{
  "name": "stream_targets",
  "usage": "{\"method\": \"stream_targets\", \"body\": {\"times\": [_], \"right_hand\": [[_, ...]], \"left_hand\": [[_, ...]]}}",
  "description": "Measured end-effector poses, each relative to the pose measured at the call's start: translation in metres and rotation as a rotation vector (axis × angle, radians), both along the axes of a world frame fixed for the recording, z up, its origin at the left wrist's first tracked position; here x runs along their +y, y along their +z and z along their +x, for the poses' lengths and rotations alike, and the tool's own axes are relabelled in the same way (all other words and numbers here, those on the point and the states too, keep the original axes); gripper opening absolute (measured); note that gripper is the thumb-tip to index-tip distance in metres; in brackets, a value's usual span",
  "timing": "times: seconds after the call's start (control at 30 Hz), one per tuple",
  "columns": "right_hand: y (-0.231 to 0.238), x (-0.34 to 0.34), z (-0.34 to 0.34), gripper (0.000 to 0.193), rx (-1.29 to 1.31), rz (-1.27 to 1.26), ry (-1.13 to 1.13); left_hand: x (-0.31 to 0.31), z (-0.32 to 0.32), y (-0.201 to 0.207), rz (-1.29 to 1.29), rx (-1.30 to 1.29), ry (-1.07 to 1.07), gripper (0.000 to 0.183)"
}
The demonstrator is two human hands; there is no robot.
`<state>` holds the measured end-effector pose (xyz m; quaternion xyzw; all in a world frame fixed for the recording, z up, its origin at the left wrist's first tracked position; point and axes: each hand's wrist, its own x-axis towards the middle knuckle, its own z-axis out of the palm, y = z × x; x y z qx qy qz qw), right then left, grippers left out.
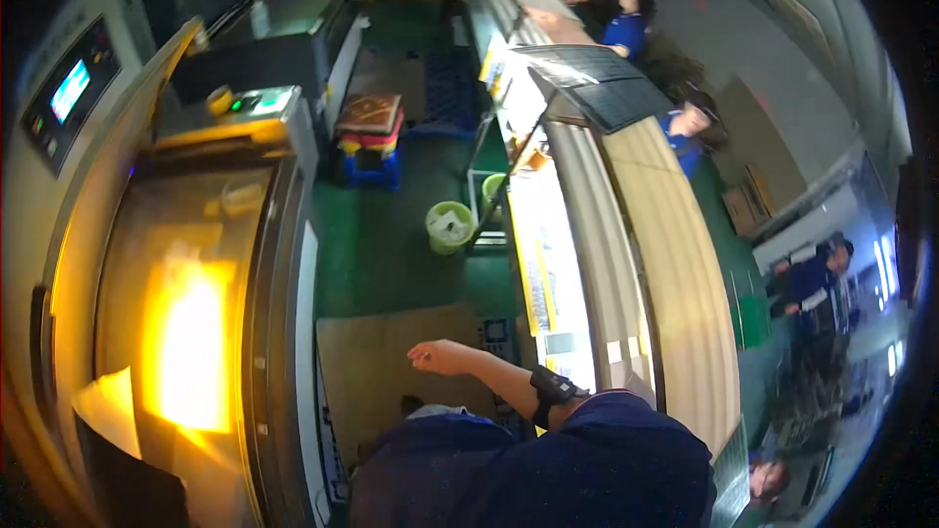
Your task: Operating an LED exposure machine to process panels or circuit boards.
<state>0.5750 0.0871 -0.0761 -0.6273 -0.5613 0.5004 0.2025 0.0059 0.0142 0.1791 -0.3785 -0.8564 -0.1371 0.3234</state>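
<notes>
My right arm reaches left across my front, with a black strapped device [555,387] on it near the elbow. At its end, my right hand [440,357] hangs in the air above a tan mat [367,342] on the floor. Its fingers are loosely bent with small gaps, and I see nothing in them. My left hand is not in the picture. To my left stands a long machine with a glass-like top [127,264], lit by a bright yellow-white glow [196,342]. A pale sheet [112,411] stands at its near left edge.
A lit workbench [558,264] runs along my right, with a dark panel [616,88] above it. Ahead are a pale green bucket [450,227] and a blue stool [372,168] with a stack on top. A control screen [70,91] is left; several people are right.
</notes>
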Motion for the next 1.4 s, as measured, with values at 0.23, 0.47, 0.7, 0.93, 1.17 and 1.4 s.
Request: {"method": "stream_targets", "body": {"times": [0.23, 0.47, 0.7, 0.93, 1.17, 1.4], "right_hand": [[0.141, 0.046, 0.181, 0.05, -0.703, 0.795, -0.555], [0.218, 0.063, 0.42, 0.065, -1.693, 0.823, -0.795], [0.222, 0.033, 0.404, 0.04, -1.773, 0.237, -0.886], [0.248, -0.012, 0.323, 0.032, -1.661, 0.445, -0.906], [0.285, -0.047, 0.167, 0.045, -1.59, 0.75, -0.654], [0.318, -0.01, 0.06, 0.026, -1.312, 1.128, -0.205]], "left_hand": [[-0.012, 0.006, -0.187, -0.29, -0.209, -0.516, 0.048], [0.034, 0.034, -0.224, -0.313, 0.281, -0.782, 0.052], [0.065, -0.015, -0.243, -0.491, -0.099, -0.508, 0.052], [0.09, -0.132, -0.354, -0.371, -0.217, -0.35, 0.053], [0.066, -0.074, -0.281, 0.145, -1.605, -0.051, 0.035], [0.114, 0.035, -0.151, -0.164, -2.415, -0.73, 0.056]]}}
